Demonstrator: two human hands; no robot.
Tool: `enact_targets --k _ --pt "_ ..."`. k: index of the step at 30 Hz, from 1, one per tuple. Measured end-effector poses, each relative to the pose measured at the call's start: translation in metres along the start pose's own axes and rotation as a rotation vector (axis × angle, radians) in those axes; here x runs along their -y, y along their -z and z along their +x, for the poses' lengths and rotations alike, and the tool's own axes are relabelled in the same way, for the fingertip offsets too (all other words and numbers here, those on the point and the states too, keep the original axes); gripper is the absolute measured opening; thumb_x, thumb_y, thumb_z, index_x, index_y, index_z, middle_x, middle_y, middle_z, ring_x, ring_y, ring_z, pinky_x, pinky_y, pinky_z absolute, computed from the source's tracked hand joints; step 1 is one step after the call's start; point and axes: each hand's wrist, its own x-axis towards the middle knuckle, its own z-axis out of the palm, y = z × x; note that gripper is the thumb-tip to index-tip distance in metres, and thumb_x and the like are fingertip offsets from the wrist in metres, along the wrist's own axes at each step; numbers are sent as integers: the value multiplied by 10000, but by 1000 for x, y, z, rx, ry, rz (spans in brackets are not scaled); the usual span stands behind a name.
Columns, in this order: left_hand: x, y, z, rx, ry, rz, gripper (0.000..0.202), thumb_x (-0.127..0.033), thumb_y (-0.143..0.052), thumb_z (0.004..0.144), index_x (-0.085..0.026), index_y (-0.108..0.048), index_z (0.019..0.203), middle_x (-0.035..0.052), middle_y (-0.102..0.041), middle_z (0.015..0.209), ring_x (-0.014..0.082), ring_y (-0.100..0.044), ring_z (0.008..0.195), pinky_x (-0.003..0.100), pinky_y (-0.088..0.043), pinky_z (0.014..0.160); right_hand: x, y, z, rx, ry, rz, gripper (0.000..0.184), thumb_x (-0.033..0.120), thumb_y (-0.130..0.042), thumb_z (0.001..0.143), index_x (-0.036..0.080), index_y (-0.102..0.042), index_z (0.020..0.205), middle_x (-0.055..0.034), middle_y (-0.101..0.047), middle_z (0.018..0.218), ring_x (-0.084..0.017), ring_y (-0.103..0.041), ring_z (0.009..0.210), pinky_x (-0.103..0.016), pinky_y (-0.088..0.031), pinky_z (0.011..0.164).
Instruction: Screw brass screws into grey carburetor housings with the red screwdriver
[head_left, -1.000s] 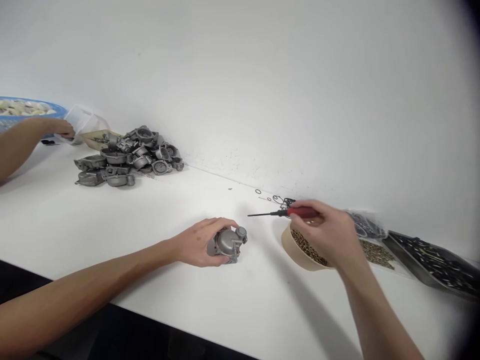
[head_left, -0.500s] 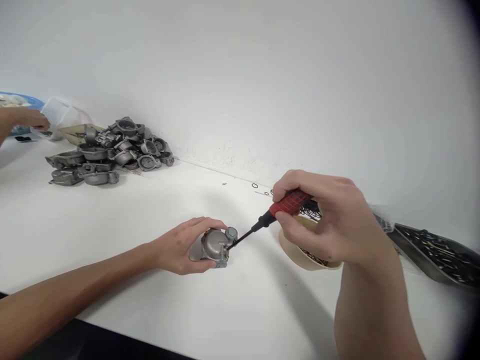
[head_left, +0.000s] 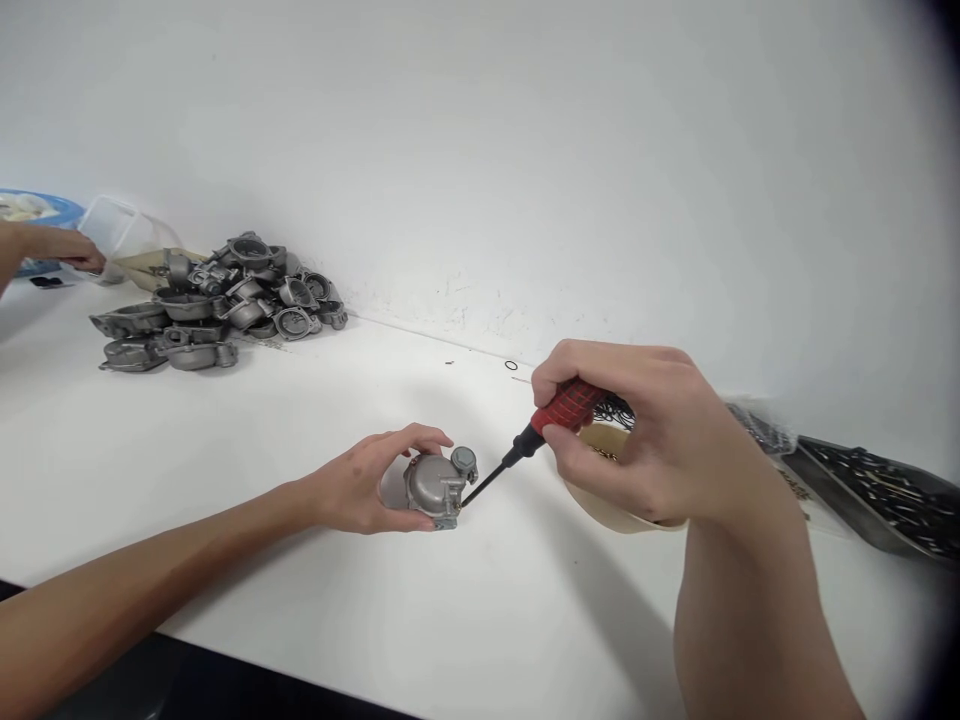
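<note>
My left hand [head_left: 367, 482] grips a small grey metal carburetor part [head_left: 439, 486] that rests on the white table [head_left: 225, 470]. My right hand [head_left: 645, 430] is closed round the red handle of a screwdriver [head_left: 559, 412]. Its black shaft slants down to the left and the tip touches the lower right side of the part. Behind my right hand sits a beige bowl [head_left: 607, 500] with small brass pieces, mostly hidden by the hand.
A heap of grey metal castings [head_left: 217, 300] lies at the back left. Beside it another person's hand [head_left: 67, 250] touches a clear plastic tub [head_left: 124, 232] near a blue basket [head_left: 37, 208]. Black O-rings [head_left: 511, 365] and dark trays of small parts [head_left: 877, 490] line the wall at right.
My right hand brought the screwdriver from above the bowl down to the part, and the tip now sits lower on it. The other person's hand has shifted by the tub.
</note>
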Motion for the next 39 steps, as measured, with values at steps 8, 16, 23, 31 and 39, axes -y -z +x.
enact_targets --k 8,16,23,31,39 --pt "2 0 2 1 -39 -9 703 -332 -847 768 -271 -478 1363 63 -608 1335 223 -615 1171 359 -461 1032 0 -3 0 24 -10 -9 211 49 -579 738 215 -525 858 58 -520 717 -81 -438 611 -232 -385 564" --pt "1 2 2 1 -21 -7 672 -360 -831 782 -257 -491 1352 86 -621 1322 245 -633 1155 389 -479 1020 2 -2 0 90 26 25 316 68 -560 728 220 -517 1001 42 -580 774 -95 -498 602 -239 -414 564" --pt "0 3 2 4 -17 7 690 -376 -830 785 -258 -480 1368 86 -639 1303 241 -643 1134 402 -488 1028 4 -8 3 137 44 -2 286 84 -580 761 221 -510 1002 48 -598 776 -93 -558 634 -226 -447 587" --pt "4 3 2 -1 -63 50 709 -407 -834 780 -257 -467 1368 83 -657 1274 244 -646 1127 389 -493 1000 6 -3 1 -19 69 33 266 51 -581 727 211 -499 924 35 -553 759 -92 -507 597 -247 -442 552" --pt "3 3 2 -2 -45 56 703 -412 -832 778 -250 -474 1362 87 -656 1284 244 -649 1125 395 -497 1004 4 -8 2 13 74 47 261 76 -590 746 212 -509 953 27 -591 788 -108 -549 627 -257 -467 566"
